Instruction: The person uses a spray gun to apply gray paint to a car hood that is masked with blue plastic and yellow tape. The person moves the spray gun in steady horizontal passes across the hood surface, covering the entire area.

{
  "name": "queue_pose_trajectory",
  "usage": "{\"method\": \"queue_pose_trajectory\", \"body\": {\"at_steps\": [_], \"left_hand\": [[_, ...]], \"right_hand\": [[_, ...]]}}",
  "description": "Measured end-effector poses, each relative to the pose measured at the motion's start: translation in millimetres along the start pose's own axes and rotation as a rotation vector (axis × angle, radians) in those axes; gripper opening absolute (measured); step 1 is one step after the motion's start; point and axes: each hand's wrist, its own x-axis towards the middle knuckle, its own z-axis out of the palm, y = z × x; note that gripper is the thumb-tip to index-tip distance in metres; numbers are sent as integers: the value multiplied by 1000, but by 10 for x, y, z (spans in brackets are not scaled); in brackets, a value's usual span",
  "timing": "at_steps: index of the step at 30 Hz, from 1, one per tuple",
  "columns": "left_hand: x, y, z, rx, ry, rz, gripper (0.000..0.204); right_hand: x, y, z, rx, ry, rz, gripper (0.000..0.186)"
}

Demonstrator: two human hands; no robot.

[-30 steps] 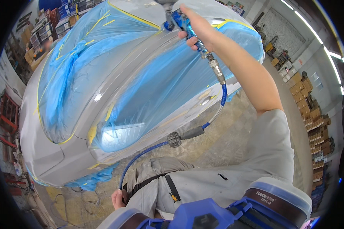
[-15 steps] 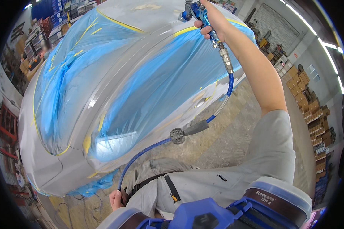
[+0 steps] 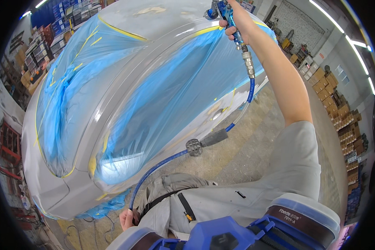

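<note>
I'd keep the hose [image 3: 251,89], clenched in the left hand [image 3: 126,218], off film [image 3: 175,91] below the right hand [image 3: 243,26] gripping the spray gun [image 3: 225,12].

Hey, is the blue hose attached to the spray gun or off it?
Attached: the blue hose runs into the metal coupling below the spray gun in the right hand.

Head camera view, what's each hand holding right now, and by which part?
The right hand grips the blue spray gun by its handle. The left hand holds the blue hose at its lower visible end.
</note>
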Motion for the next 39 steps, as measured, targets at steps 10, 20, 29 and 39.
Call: {"method": "queue_pose_trajectory", "body": {"at_steps": [10,20,29,39], "left_hand": [[-70,-64,-111,100,65,1,45],[-245,200,-51,219,170,-265,22],[-366,341,-4,170,113,-246,21],[-464,660,-475,228,34,-251,27]], "right_hand": [[-497,402,210,36,-14,26,58],[-710,547,435,125,-327,76,62],[-117,129,734,-152,-41,-48,68],[126,-191,1197,-525,79,-103,81]]}}
